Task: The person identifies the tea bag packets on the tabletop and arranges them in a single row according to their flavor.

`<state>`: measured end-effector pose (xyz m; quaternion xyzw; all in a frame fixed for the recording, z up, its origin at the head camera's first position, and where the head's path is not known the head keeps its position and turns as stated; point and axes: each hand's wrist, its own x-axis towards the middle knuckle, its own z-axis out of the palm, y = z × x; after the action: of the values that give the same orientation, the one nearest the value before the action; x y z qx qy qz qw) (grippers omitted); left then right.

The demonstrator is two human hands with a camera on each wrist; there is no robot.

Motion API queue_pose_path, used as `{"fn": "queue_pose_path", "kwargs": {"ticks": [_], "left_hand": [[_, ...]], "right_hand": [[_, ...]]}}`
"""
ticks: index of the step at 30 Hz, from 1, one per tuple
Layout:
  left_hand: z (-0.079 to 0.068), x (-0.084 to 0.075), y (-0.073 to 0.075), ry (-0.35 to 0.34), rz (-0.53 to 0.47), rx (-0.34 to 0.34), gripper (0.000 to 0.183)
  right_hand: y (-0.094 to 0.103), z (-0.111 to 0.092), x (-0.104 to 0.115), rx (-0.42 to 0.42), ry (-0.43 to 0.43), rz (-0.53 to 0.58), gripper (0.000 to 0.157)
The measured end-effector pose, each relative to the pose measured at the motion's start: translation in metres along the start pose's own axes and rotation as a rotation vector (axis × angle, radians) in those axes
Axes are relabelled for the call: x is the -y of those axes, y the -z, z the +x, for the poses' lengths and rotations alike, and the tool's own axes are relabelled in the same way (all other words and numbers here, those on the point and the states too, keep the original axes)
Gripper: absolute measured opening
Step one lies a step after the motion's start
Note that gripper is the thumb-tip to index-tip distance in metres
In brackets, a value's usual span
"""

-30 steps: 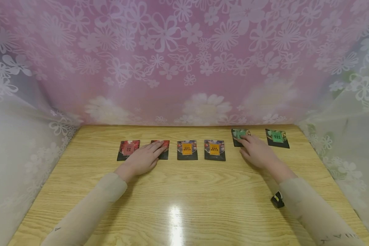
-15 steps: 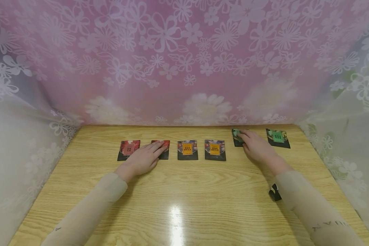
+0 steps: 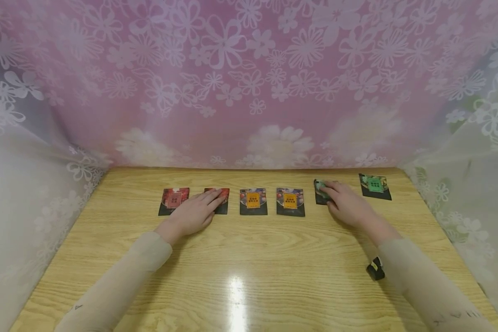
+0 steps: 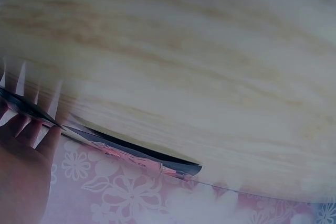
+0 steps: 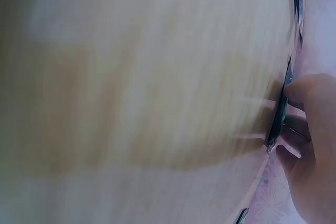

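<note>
My left hand (image 3: pixel 192 213) lies with extended fingers over the second red-and-black packet (image 3: pixel 222 208), partly covering it. Left of that hand is another red packet (image 3: pixel 173 202). My right hand (image 3: pixel 348 205) rests its fingertips on a green-and-black packet (image 3: pixel 323 198), hiding its right part. In the right wrist view, the fingers and thumb of the right hand (image 5: pixel 304 129) touch the flat packet (image 5: pixel 279 109) without curling round it. The left wrist view shows the left hand (image 4: pixel 26 166) on packets, with a red packet (image 4: pixel 142 153) beside it.
Two orange-labelled packets (image 3: pixel 253 202) lie side by side between the hands. Another green packet (image 3: pixel 375 186) lies tilted at the far right. A small black object (image 3: pixel 375 269) is beside the right sleeve. A pink floral curtain (image 3: pixel 257 83) hangs behind the wooden table (image 3: pixel 249 249).
My right hand has shifted the green packet: it now lies slightly nearer to me and a little to the right. The left hand and the other packets have stayed put.
</note>
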<state>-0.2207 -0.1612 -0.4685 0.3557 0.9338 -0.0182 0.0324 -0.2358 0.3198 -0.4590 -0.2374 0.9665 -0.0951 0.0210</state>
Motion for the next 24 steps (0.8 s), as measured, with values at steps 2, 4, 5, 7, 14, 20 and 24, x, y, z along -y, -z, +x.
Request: {"fn": "queue_pose_path", "kwargs": {"ticks": [2,4,5,7,14,20,24], "left_hand": [[0.000,0.000,0.000,-0.003,0.003,0.001,0.059],[0.000,0.000,0.000,-0.006,0.006,-0.001,0.059],[0.000,0.000,0.000,-0.008,0.007,-0.002,0.059],[0.000,0.000,0.001,-0.007,0.009,-0.002,0.058],[0.000,0.000,0.001,0.000,0.004,-0.007,0.058],[0.000,0.000,0.000,-0.004,0.001,-0.014,0.058],[0.000,-0.001,0.000,-0.002,0.000,-0.009,0.058]], "right_hand": [[-0.001,-0.004,0.003,0.002,0.009,0.004,0.052],[-0.001,-0.007,0.005,0.007,0.013,0.005,0.052],[-0.002,-0.009,0.006,0.010,0.014,0.006,0.052],[-0.002,-0.012,0.009,0.014,0.017,0.011,0.052],[-0.005,-0.020,0.017,0.009,0.021,0.030,0.053],[-0.006,-0.025,0.021,0.023,0.004,0.030,0.054],[-0.007,-0.027,0.022,0.030,-0.004,0.029,0.055]]}}
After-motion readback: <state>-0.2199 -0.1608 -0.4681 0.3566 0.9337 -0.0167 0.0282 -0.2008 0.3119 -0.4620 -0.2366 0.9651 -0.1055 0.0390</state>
